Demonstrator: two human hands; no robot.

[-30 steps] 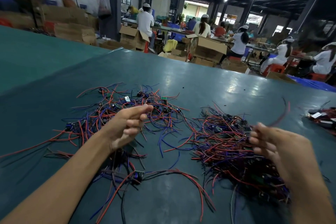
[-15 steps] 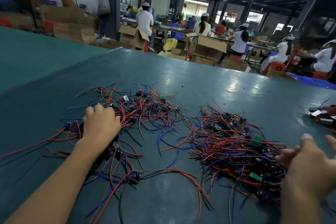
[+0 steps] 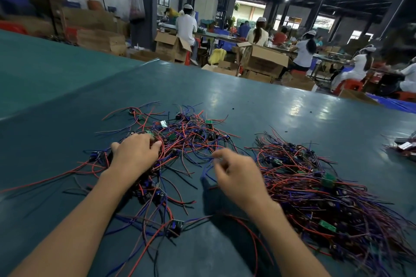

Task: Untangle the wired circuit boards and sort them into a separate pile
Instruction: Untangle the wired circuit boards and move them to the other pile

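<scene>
A loose tangle of red, blue and black wires with small green circuit boards [image 3: 186, 135] spreads over the left-centre of the table. A denser pile of wired boards [image 3: 315, 189] lies to the right. My left hand [image 3: 135, 155] lies palm down on the near left part of the tangle, its fingers curled into the wires. My right hand [image 3: 236, 173] hovers between the two piles with its fingers loosely curled, fingertips at the tangle's right edge, nothing plainly held. One wired board [image 3: 175, 227] lies apart, close to me, between my forearms.
The teal table [image 3: 258, 105] stretches far ahead. A small heap of parts [image 3: 405, 147] sits at the right edge. Beyond the table are cardboard boxes [image 3: 263, 60] and seated workers [image 3: 304, 51].
My right hand has swung left from the dense right pile to the gap beside the tangle. My left hand has stayed on the tangle, fingers curling into the wires.
</scene>
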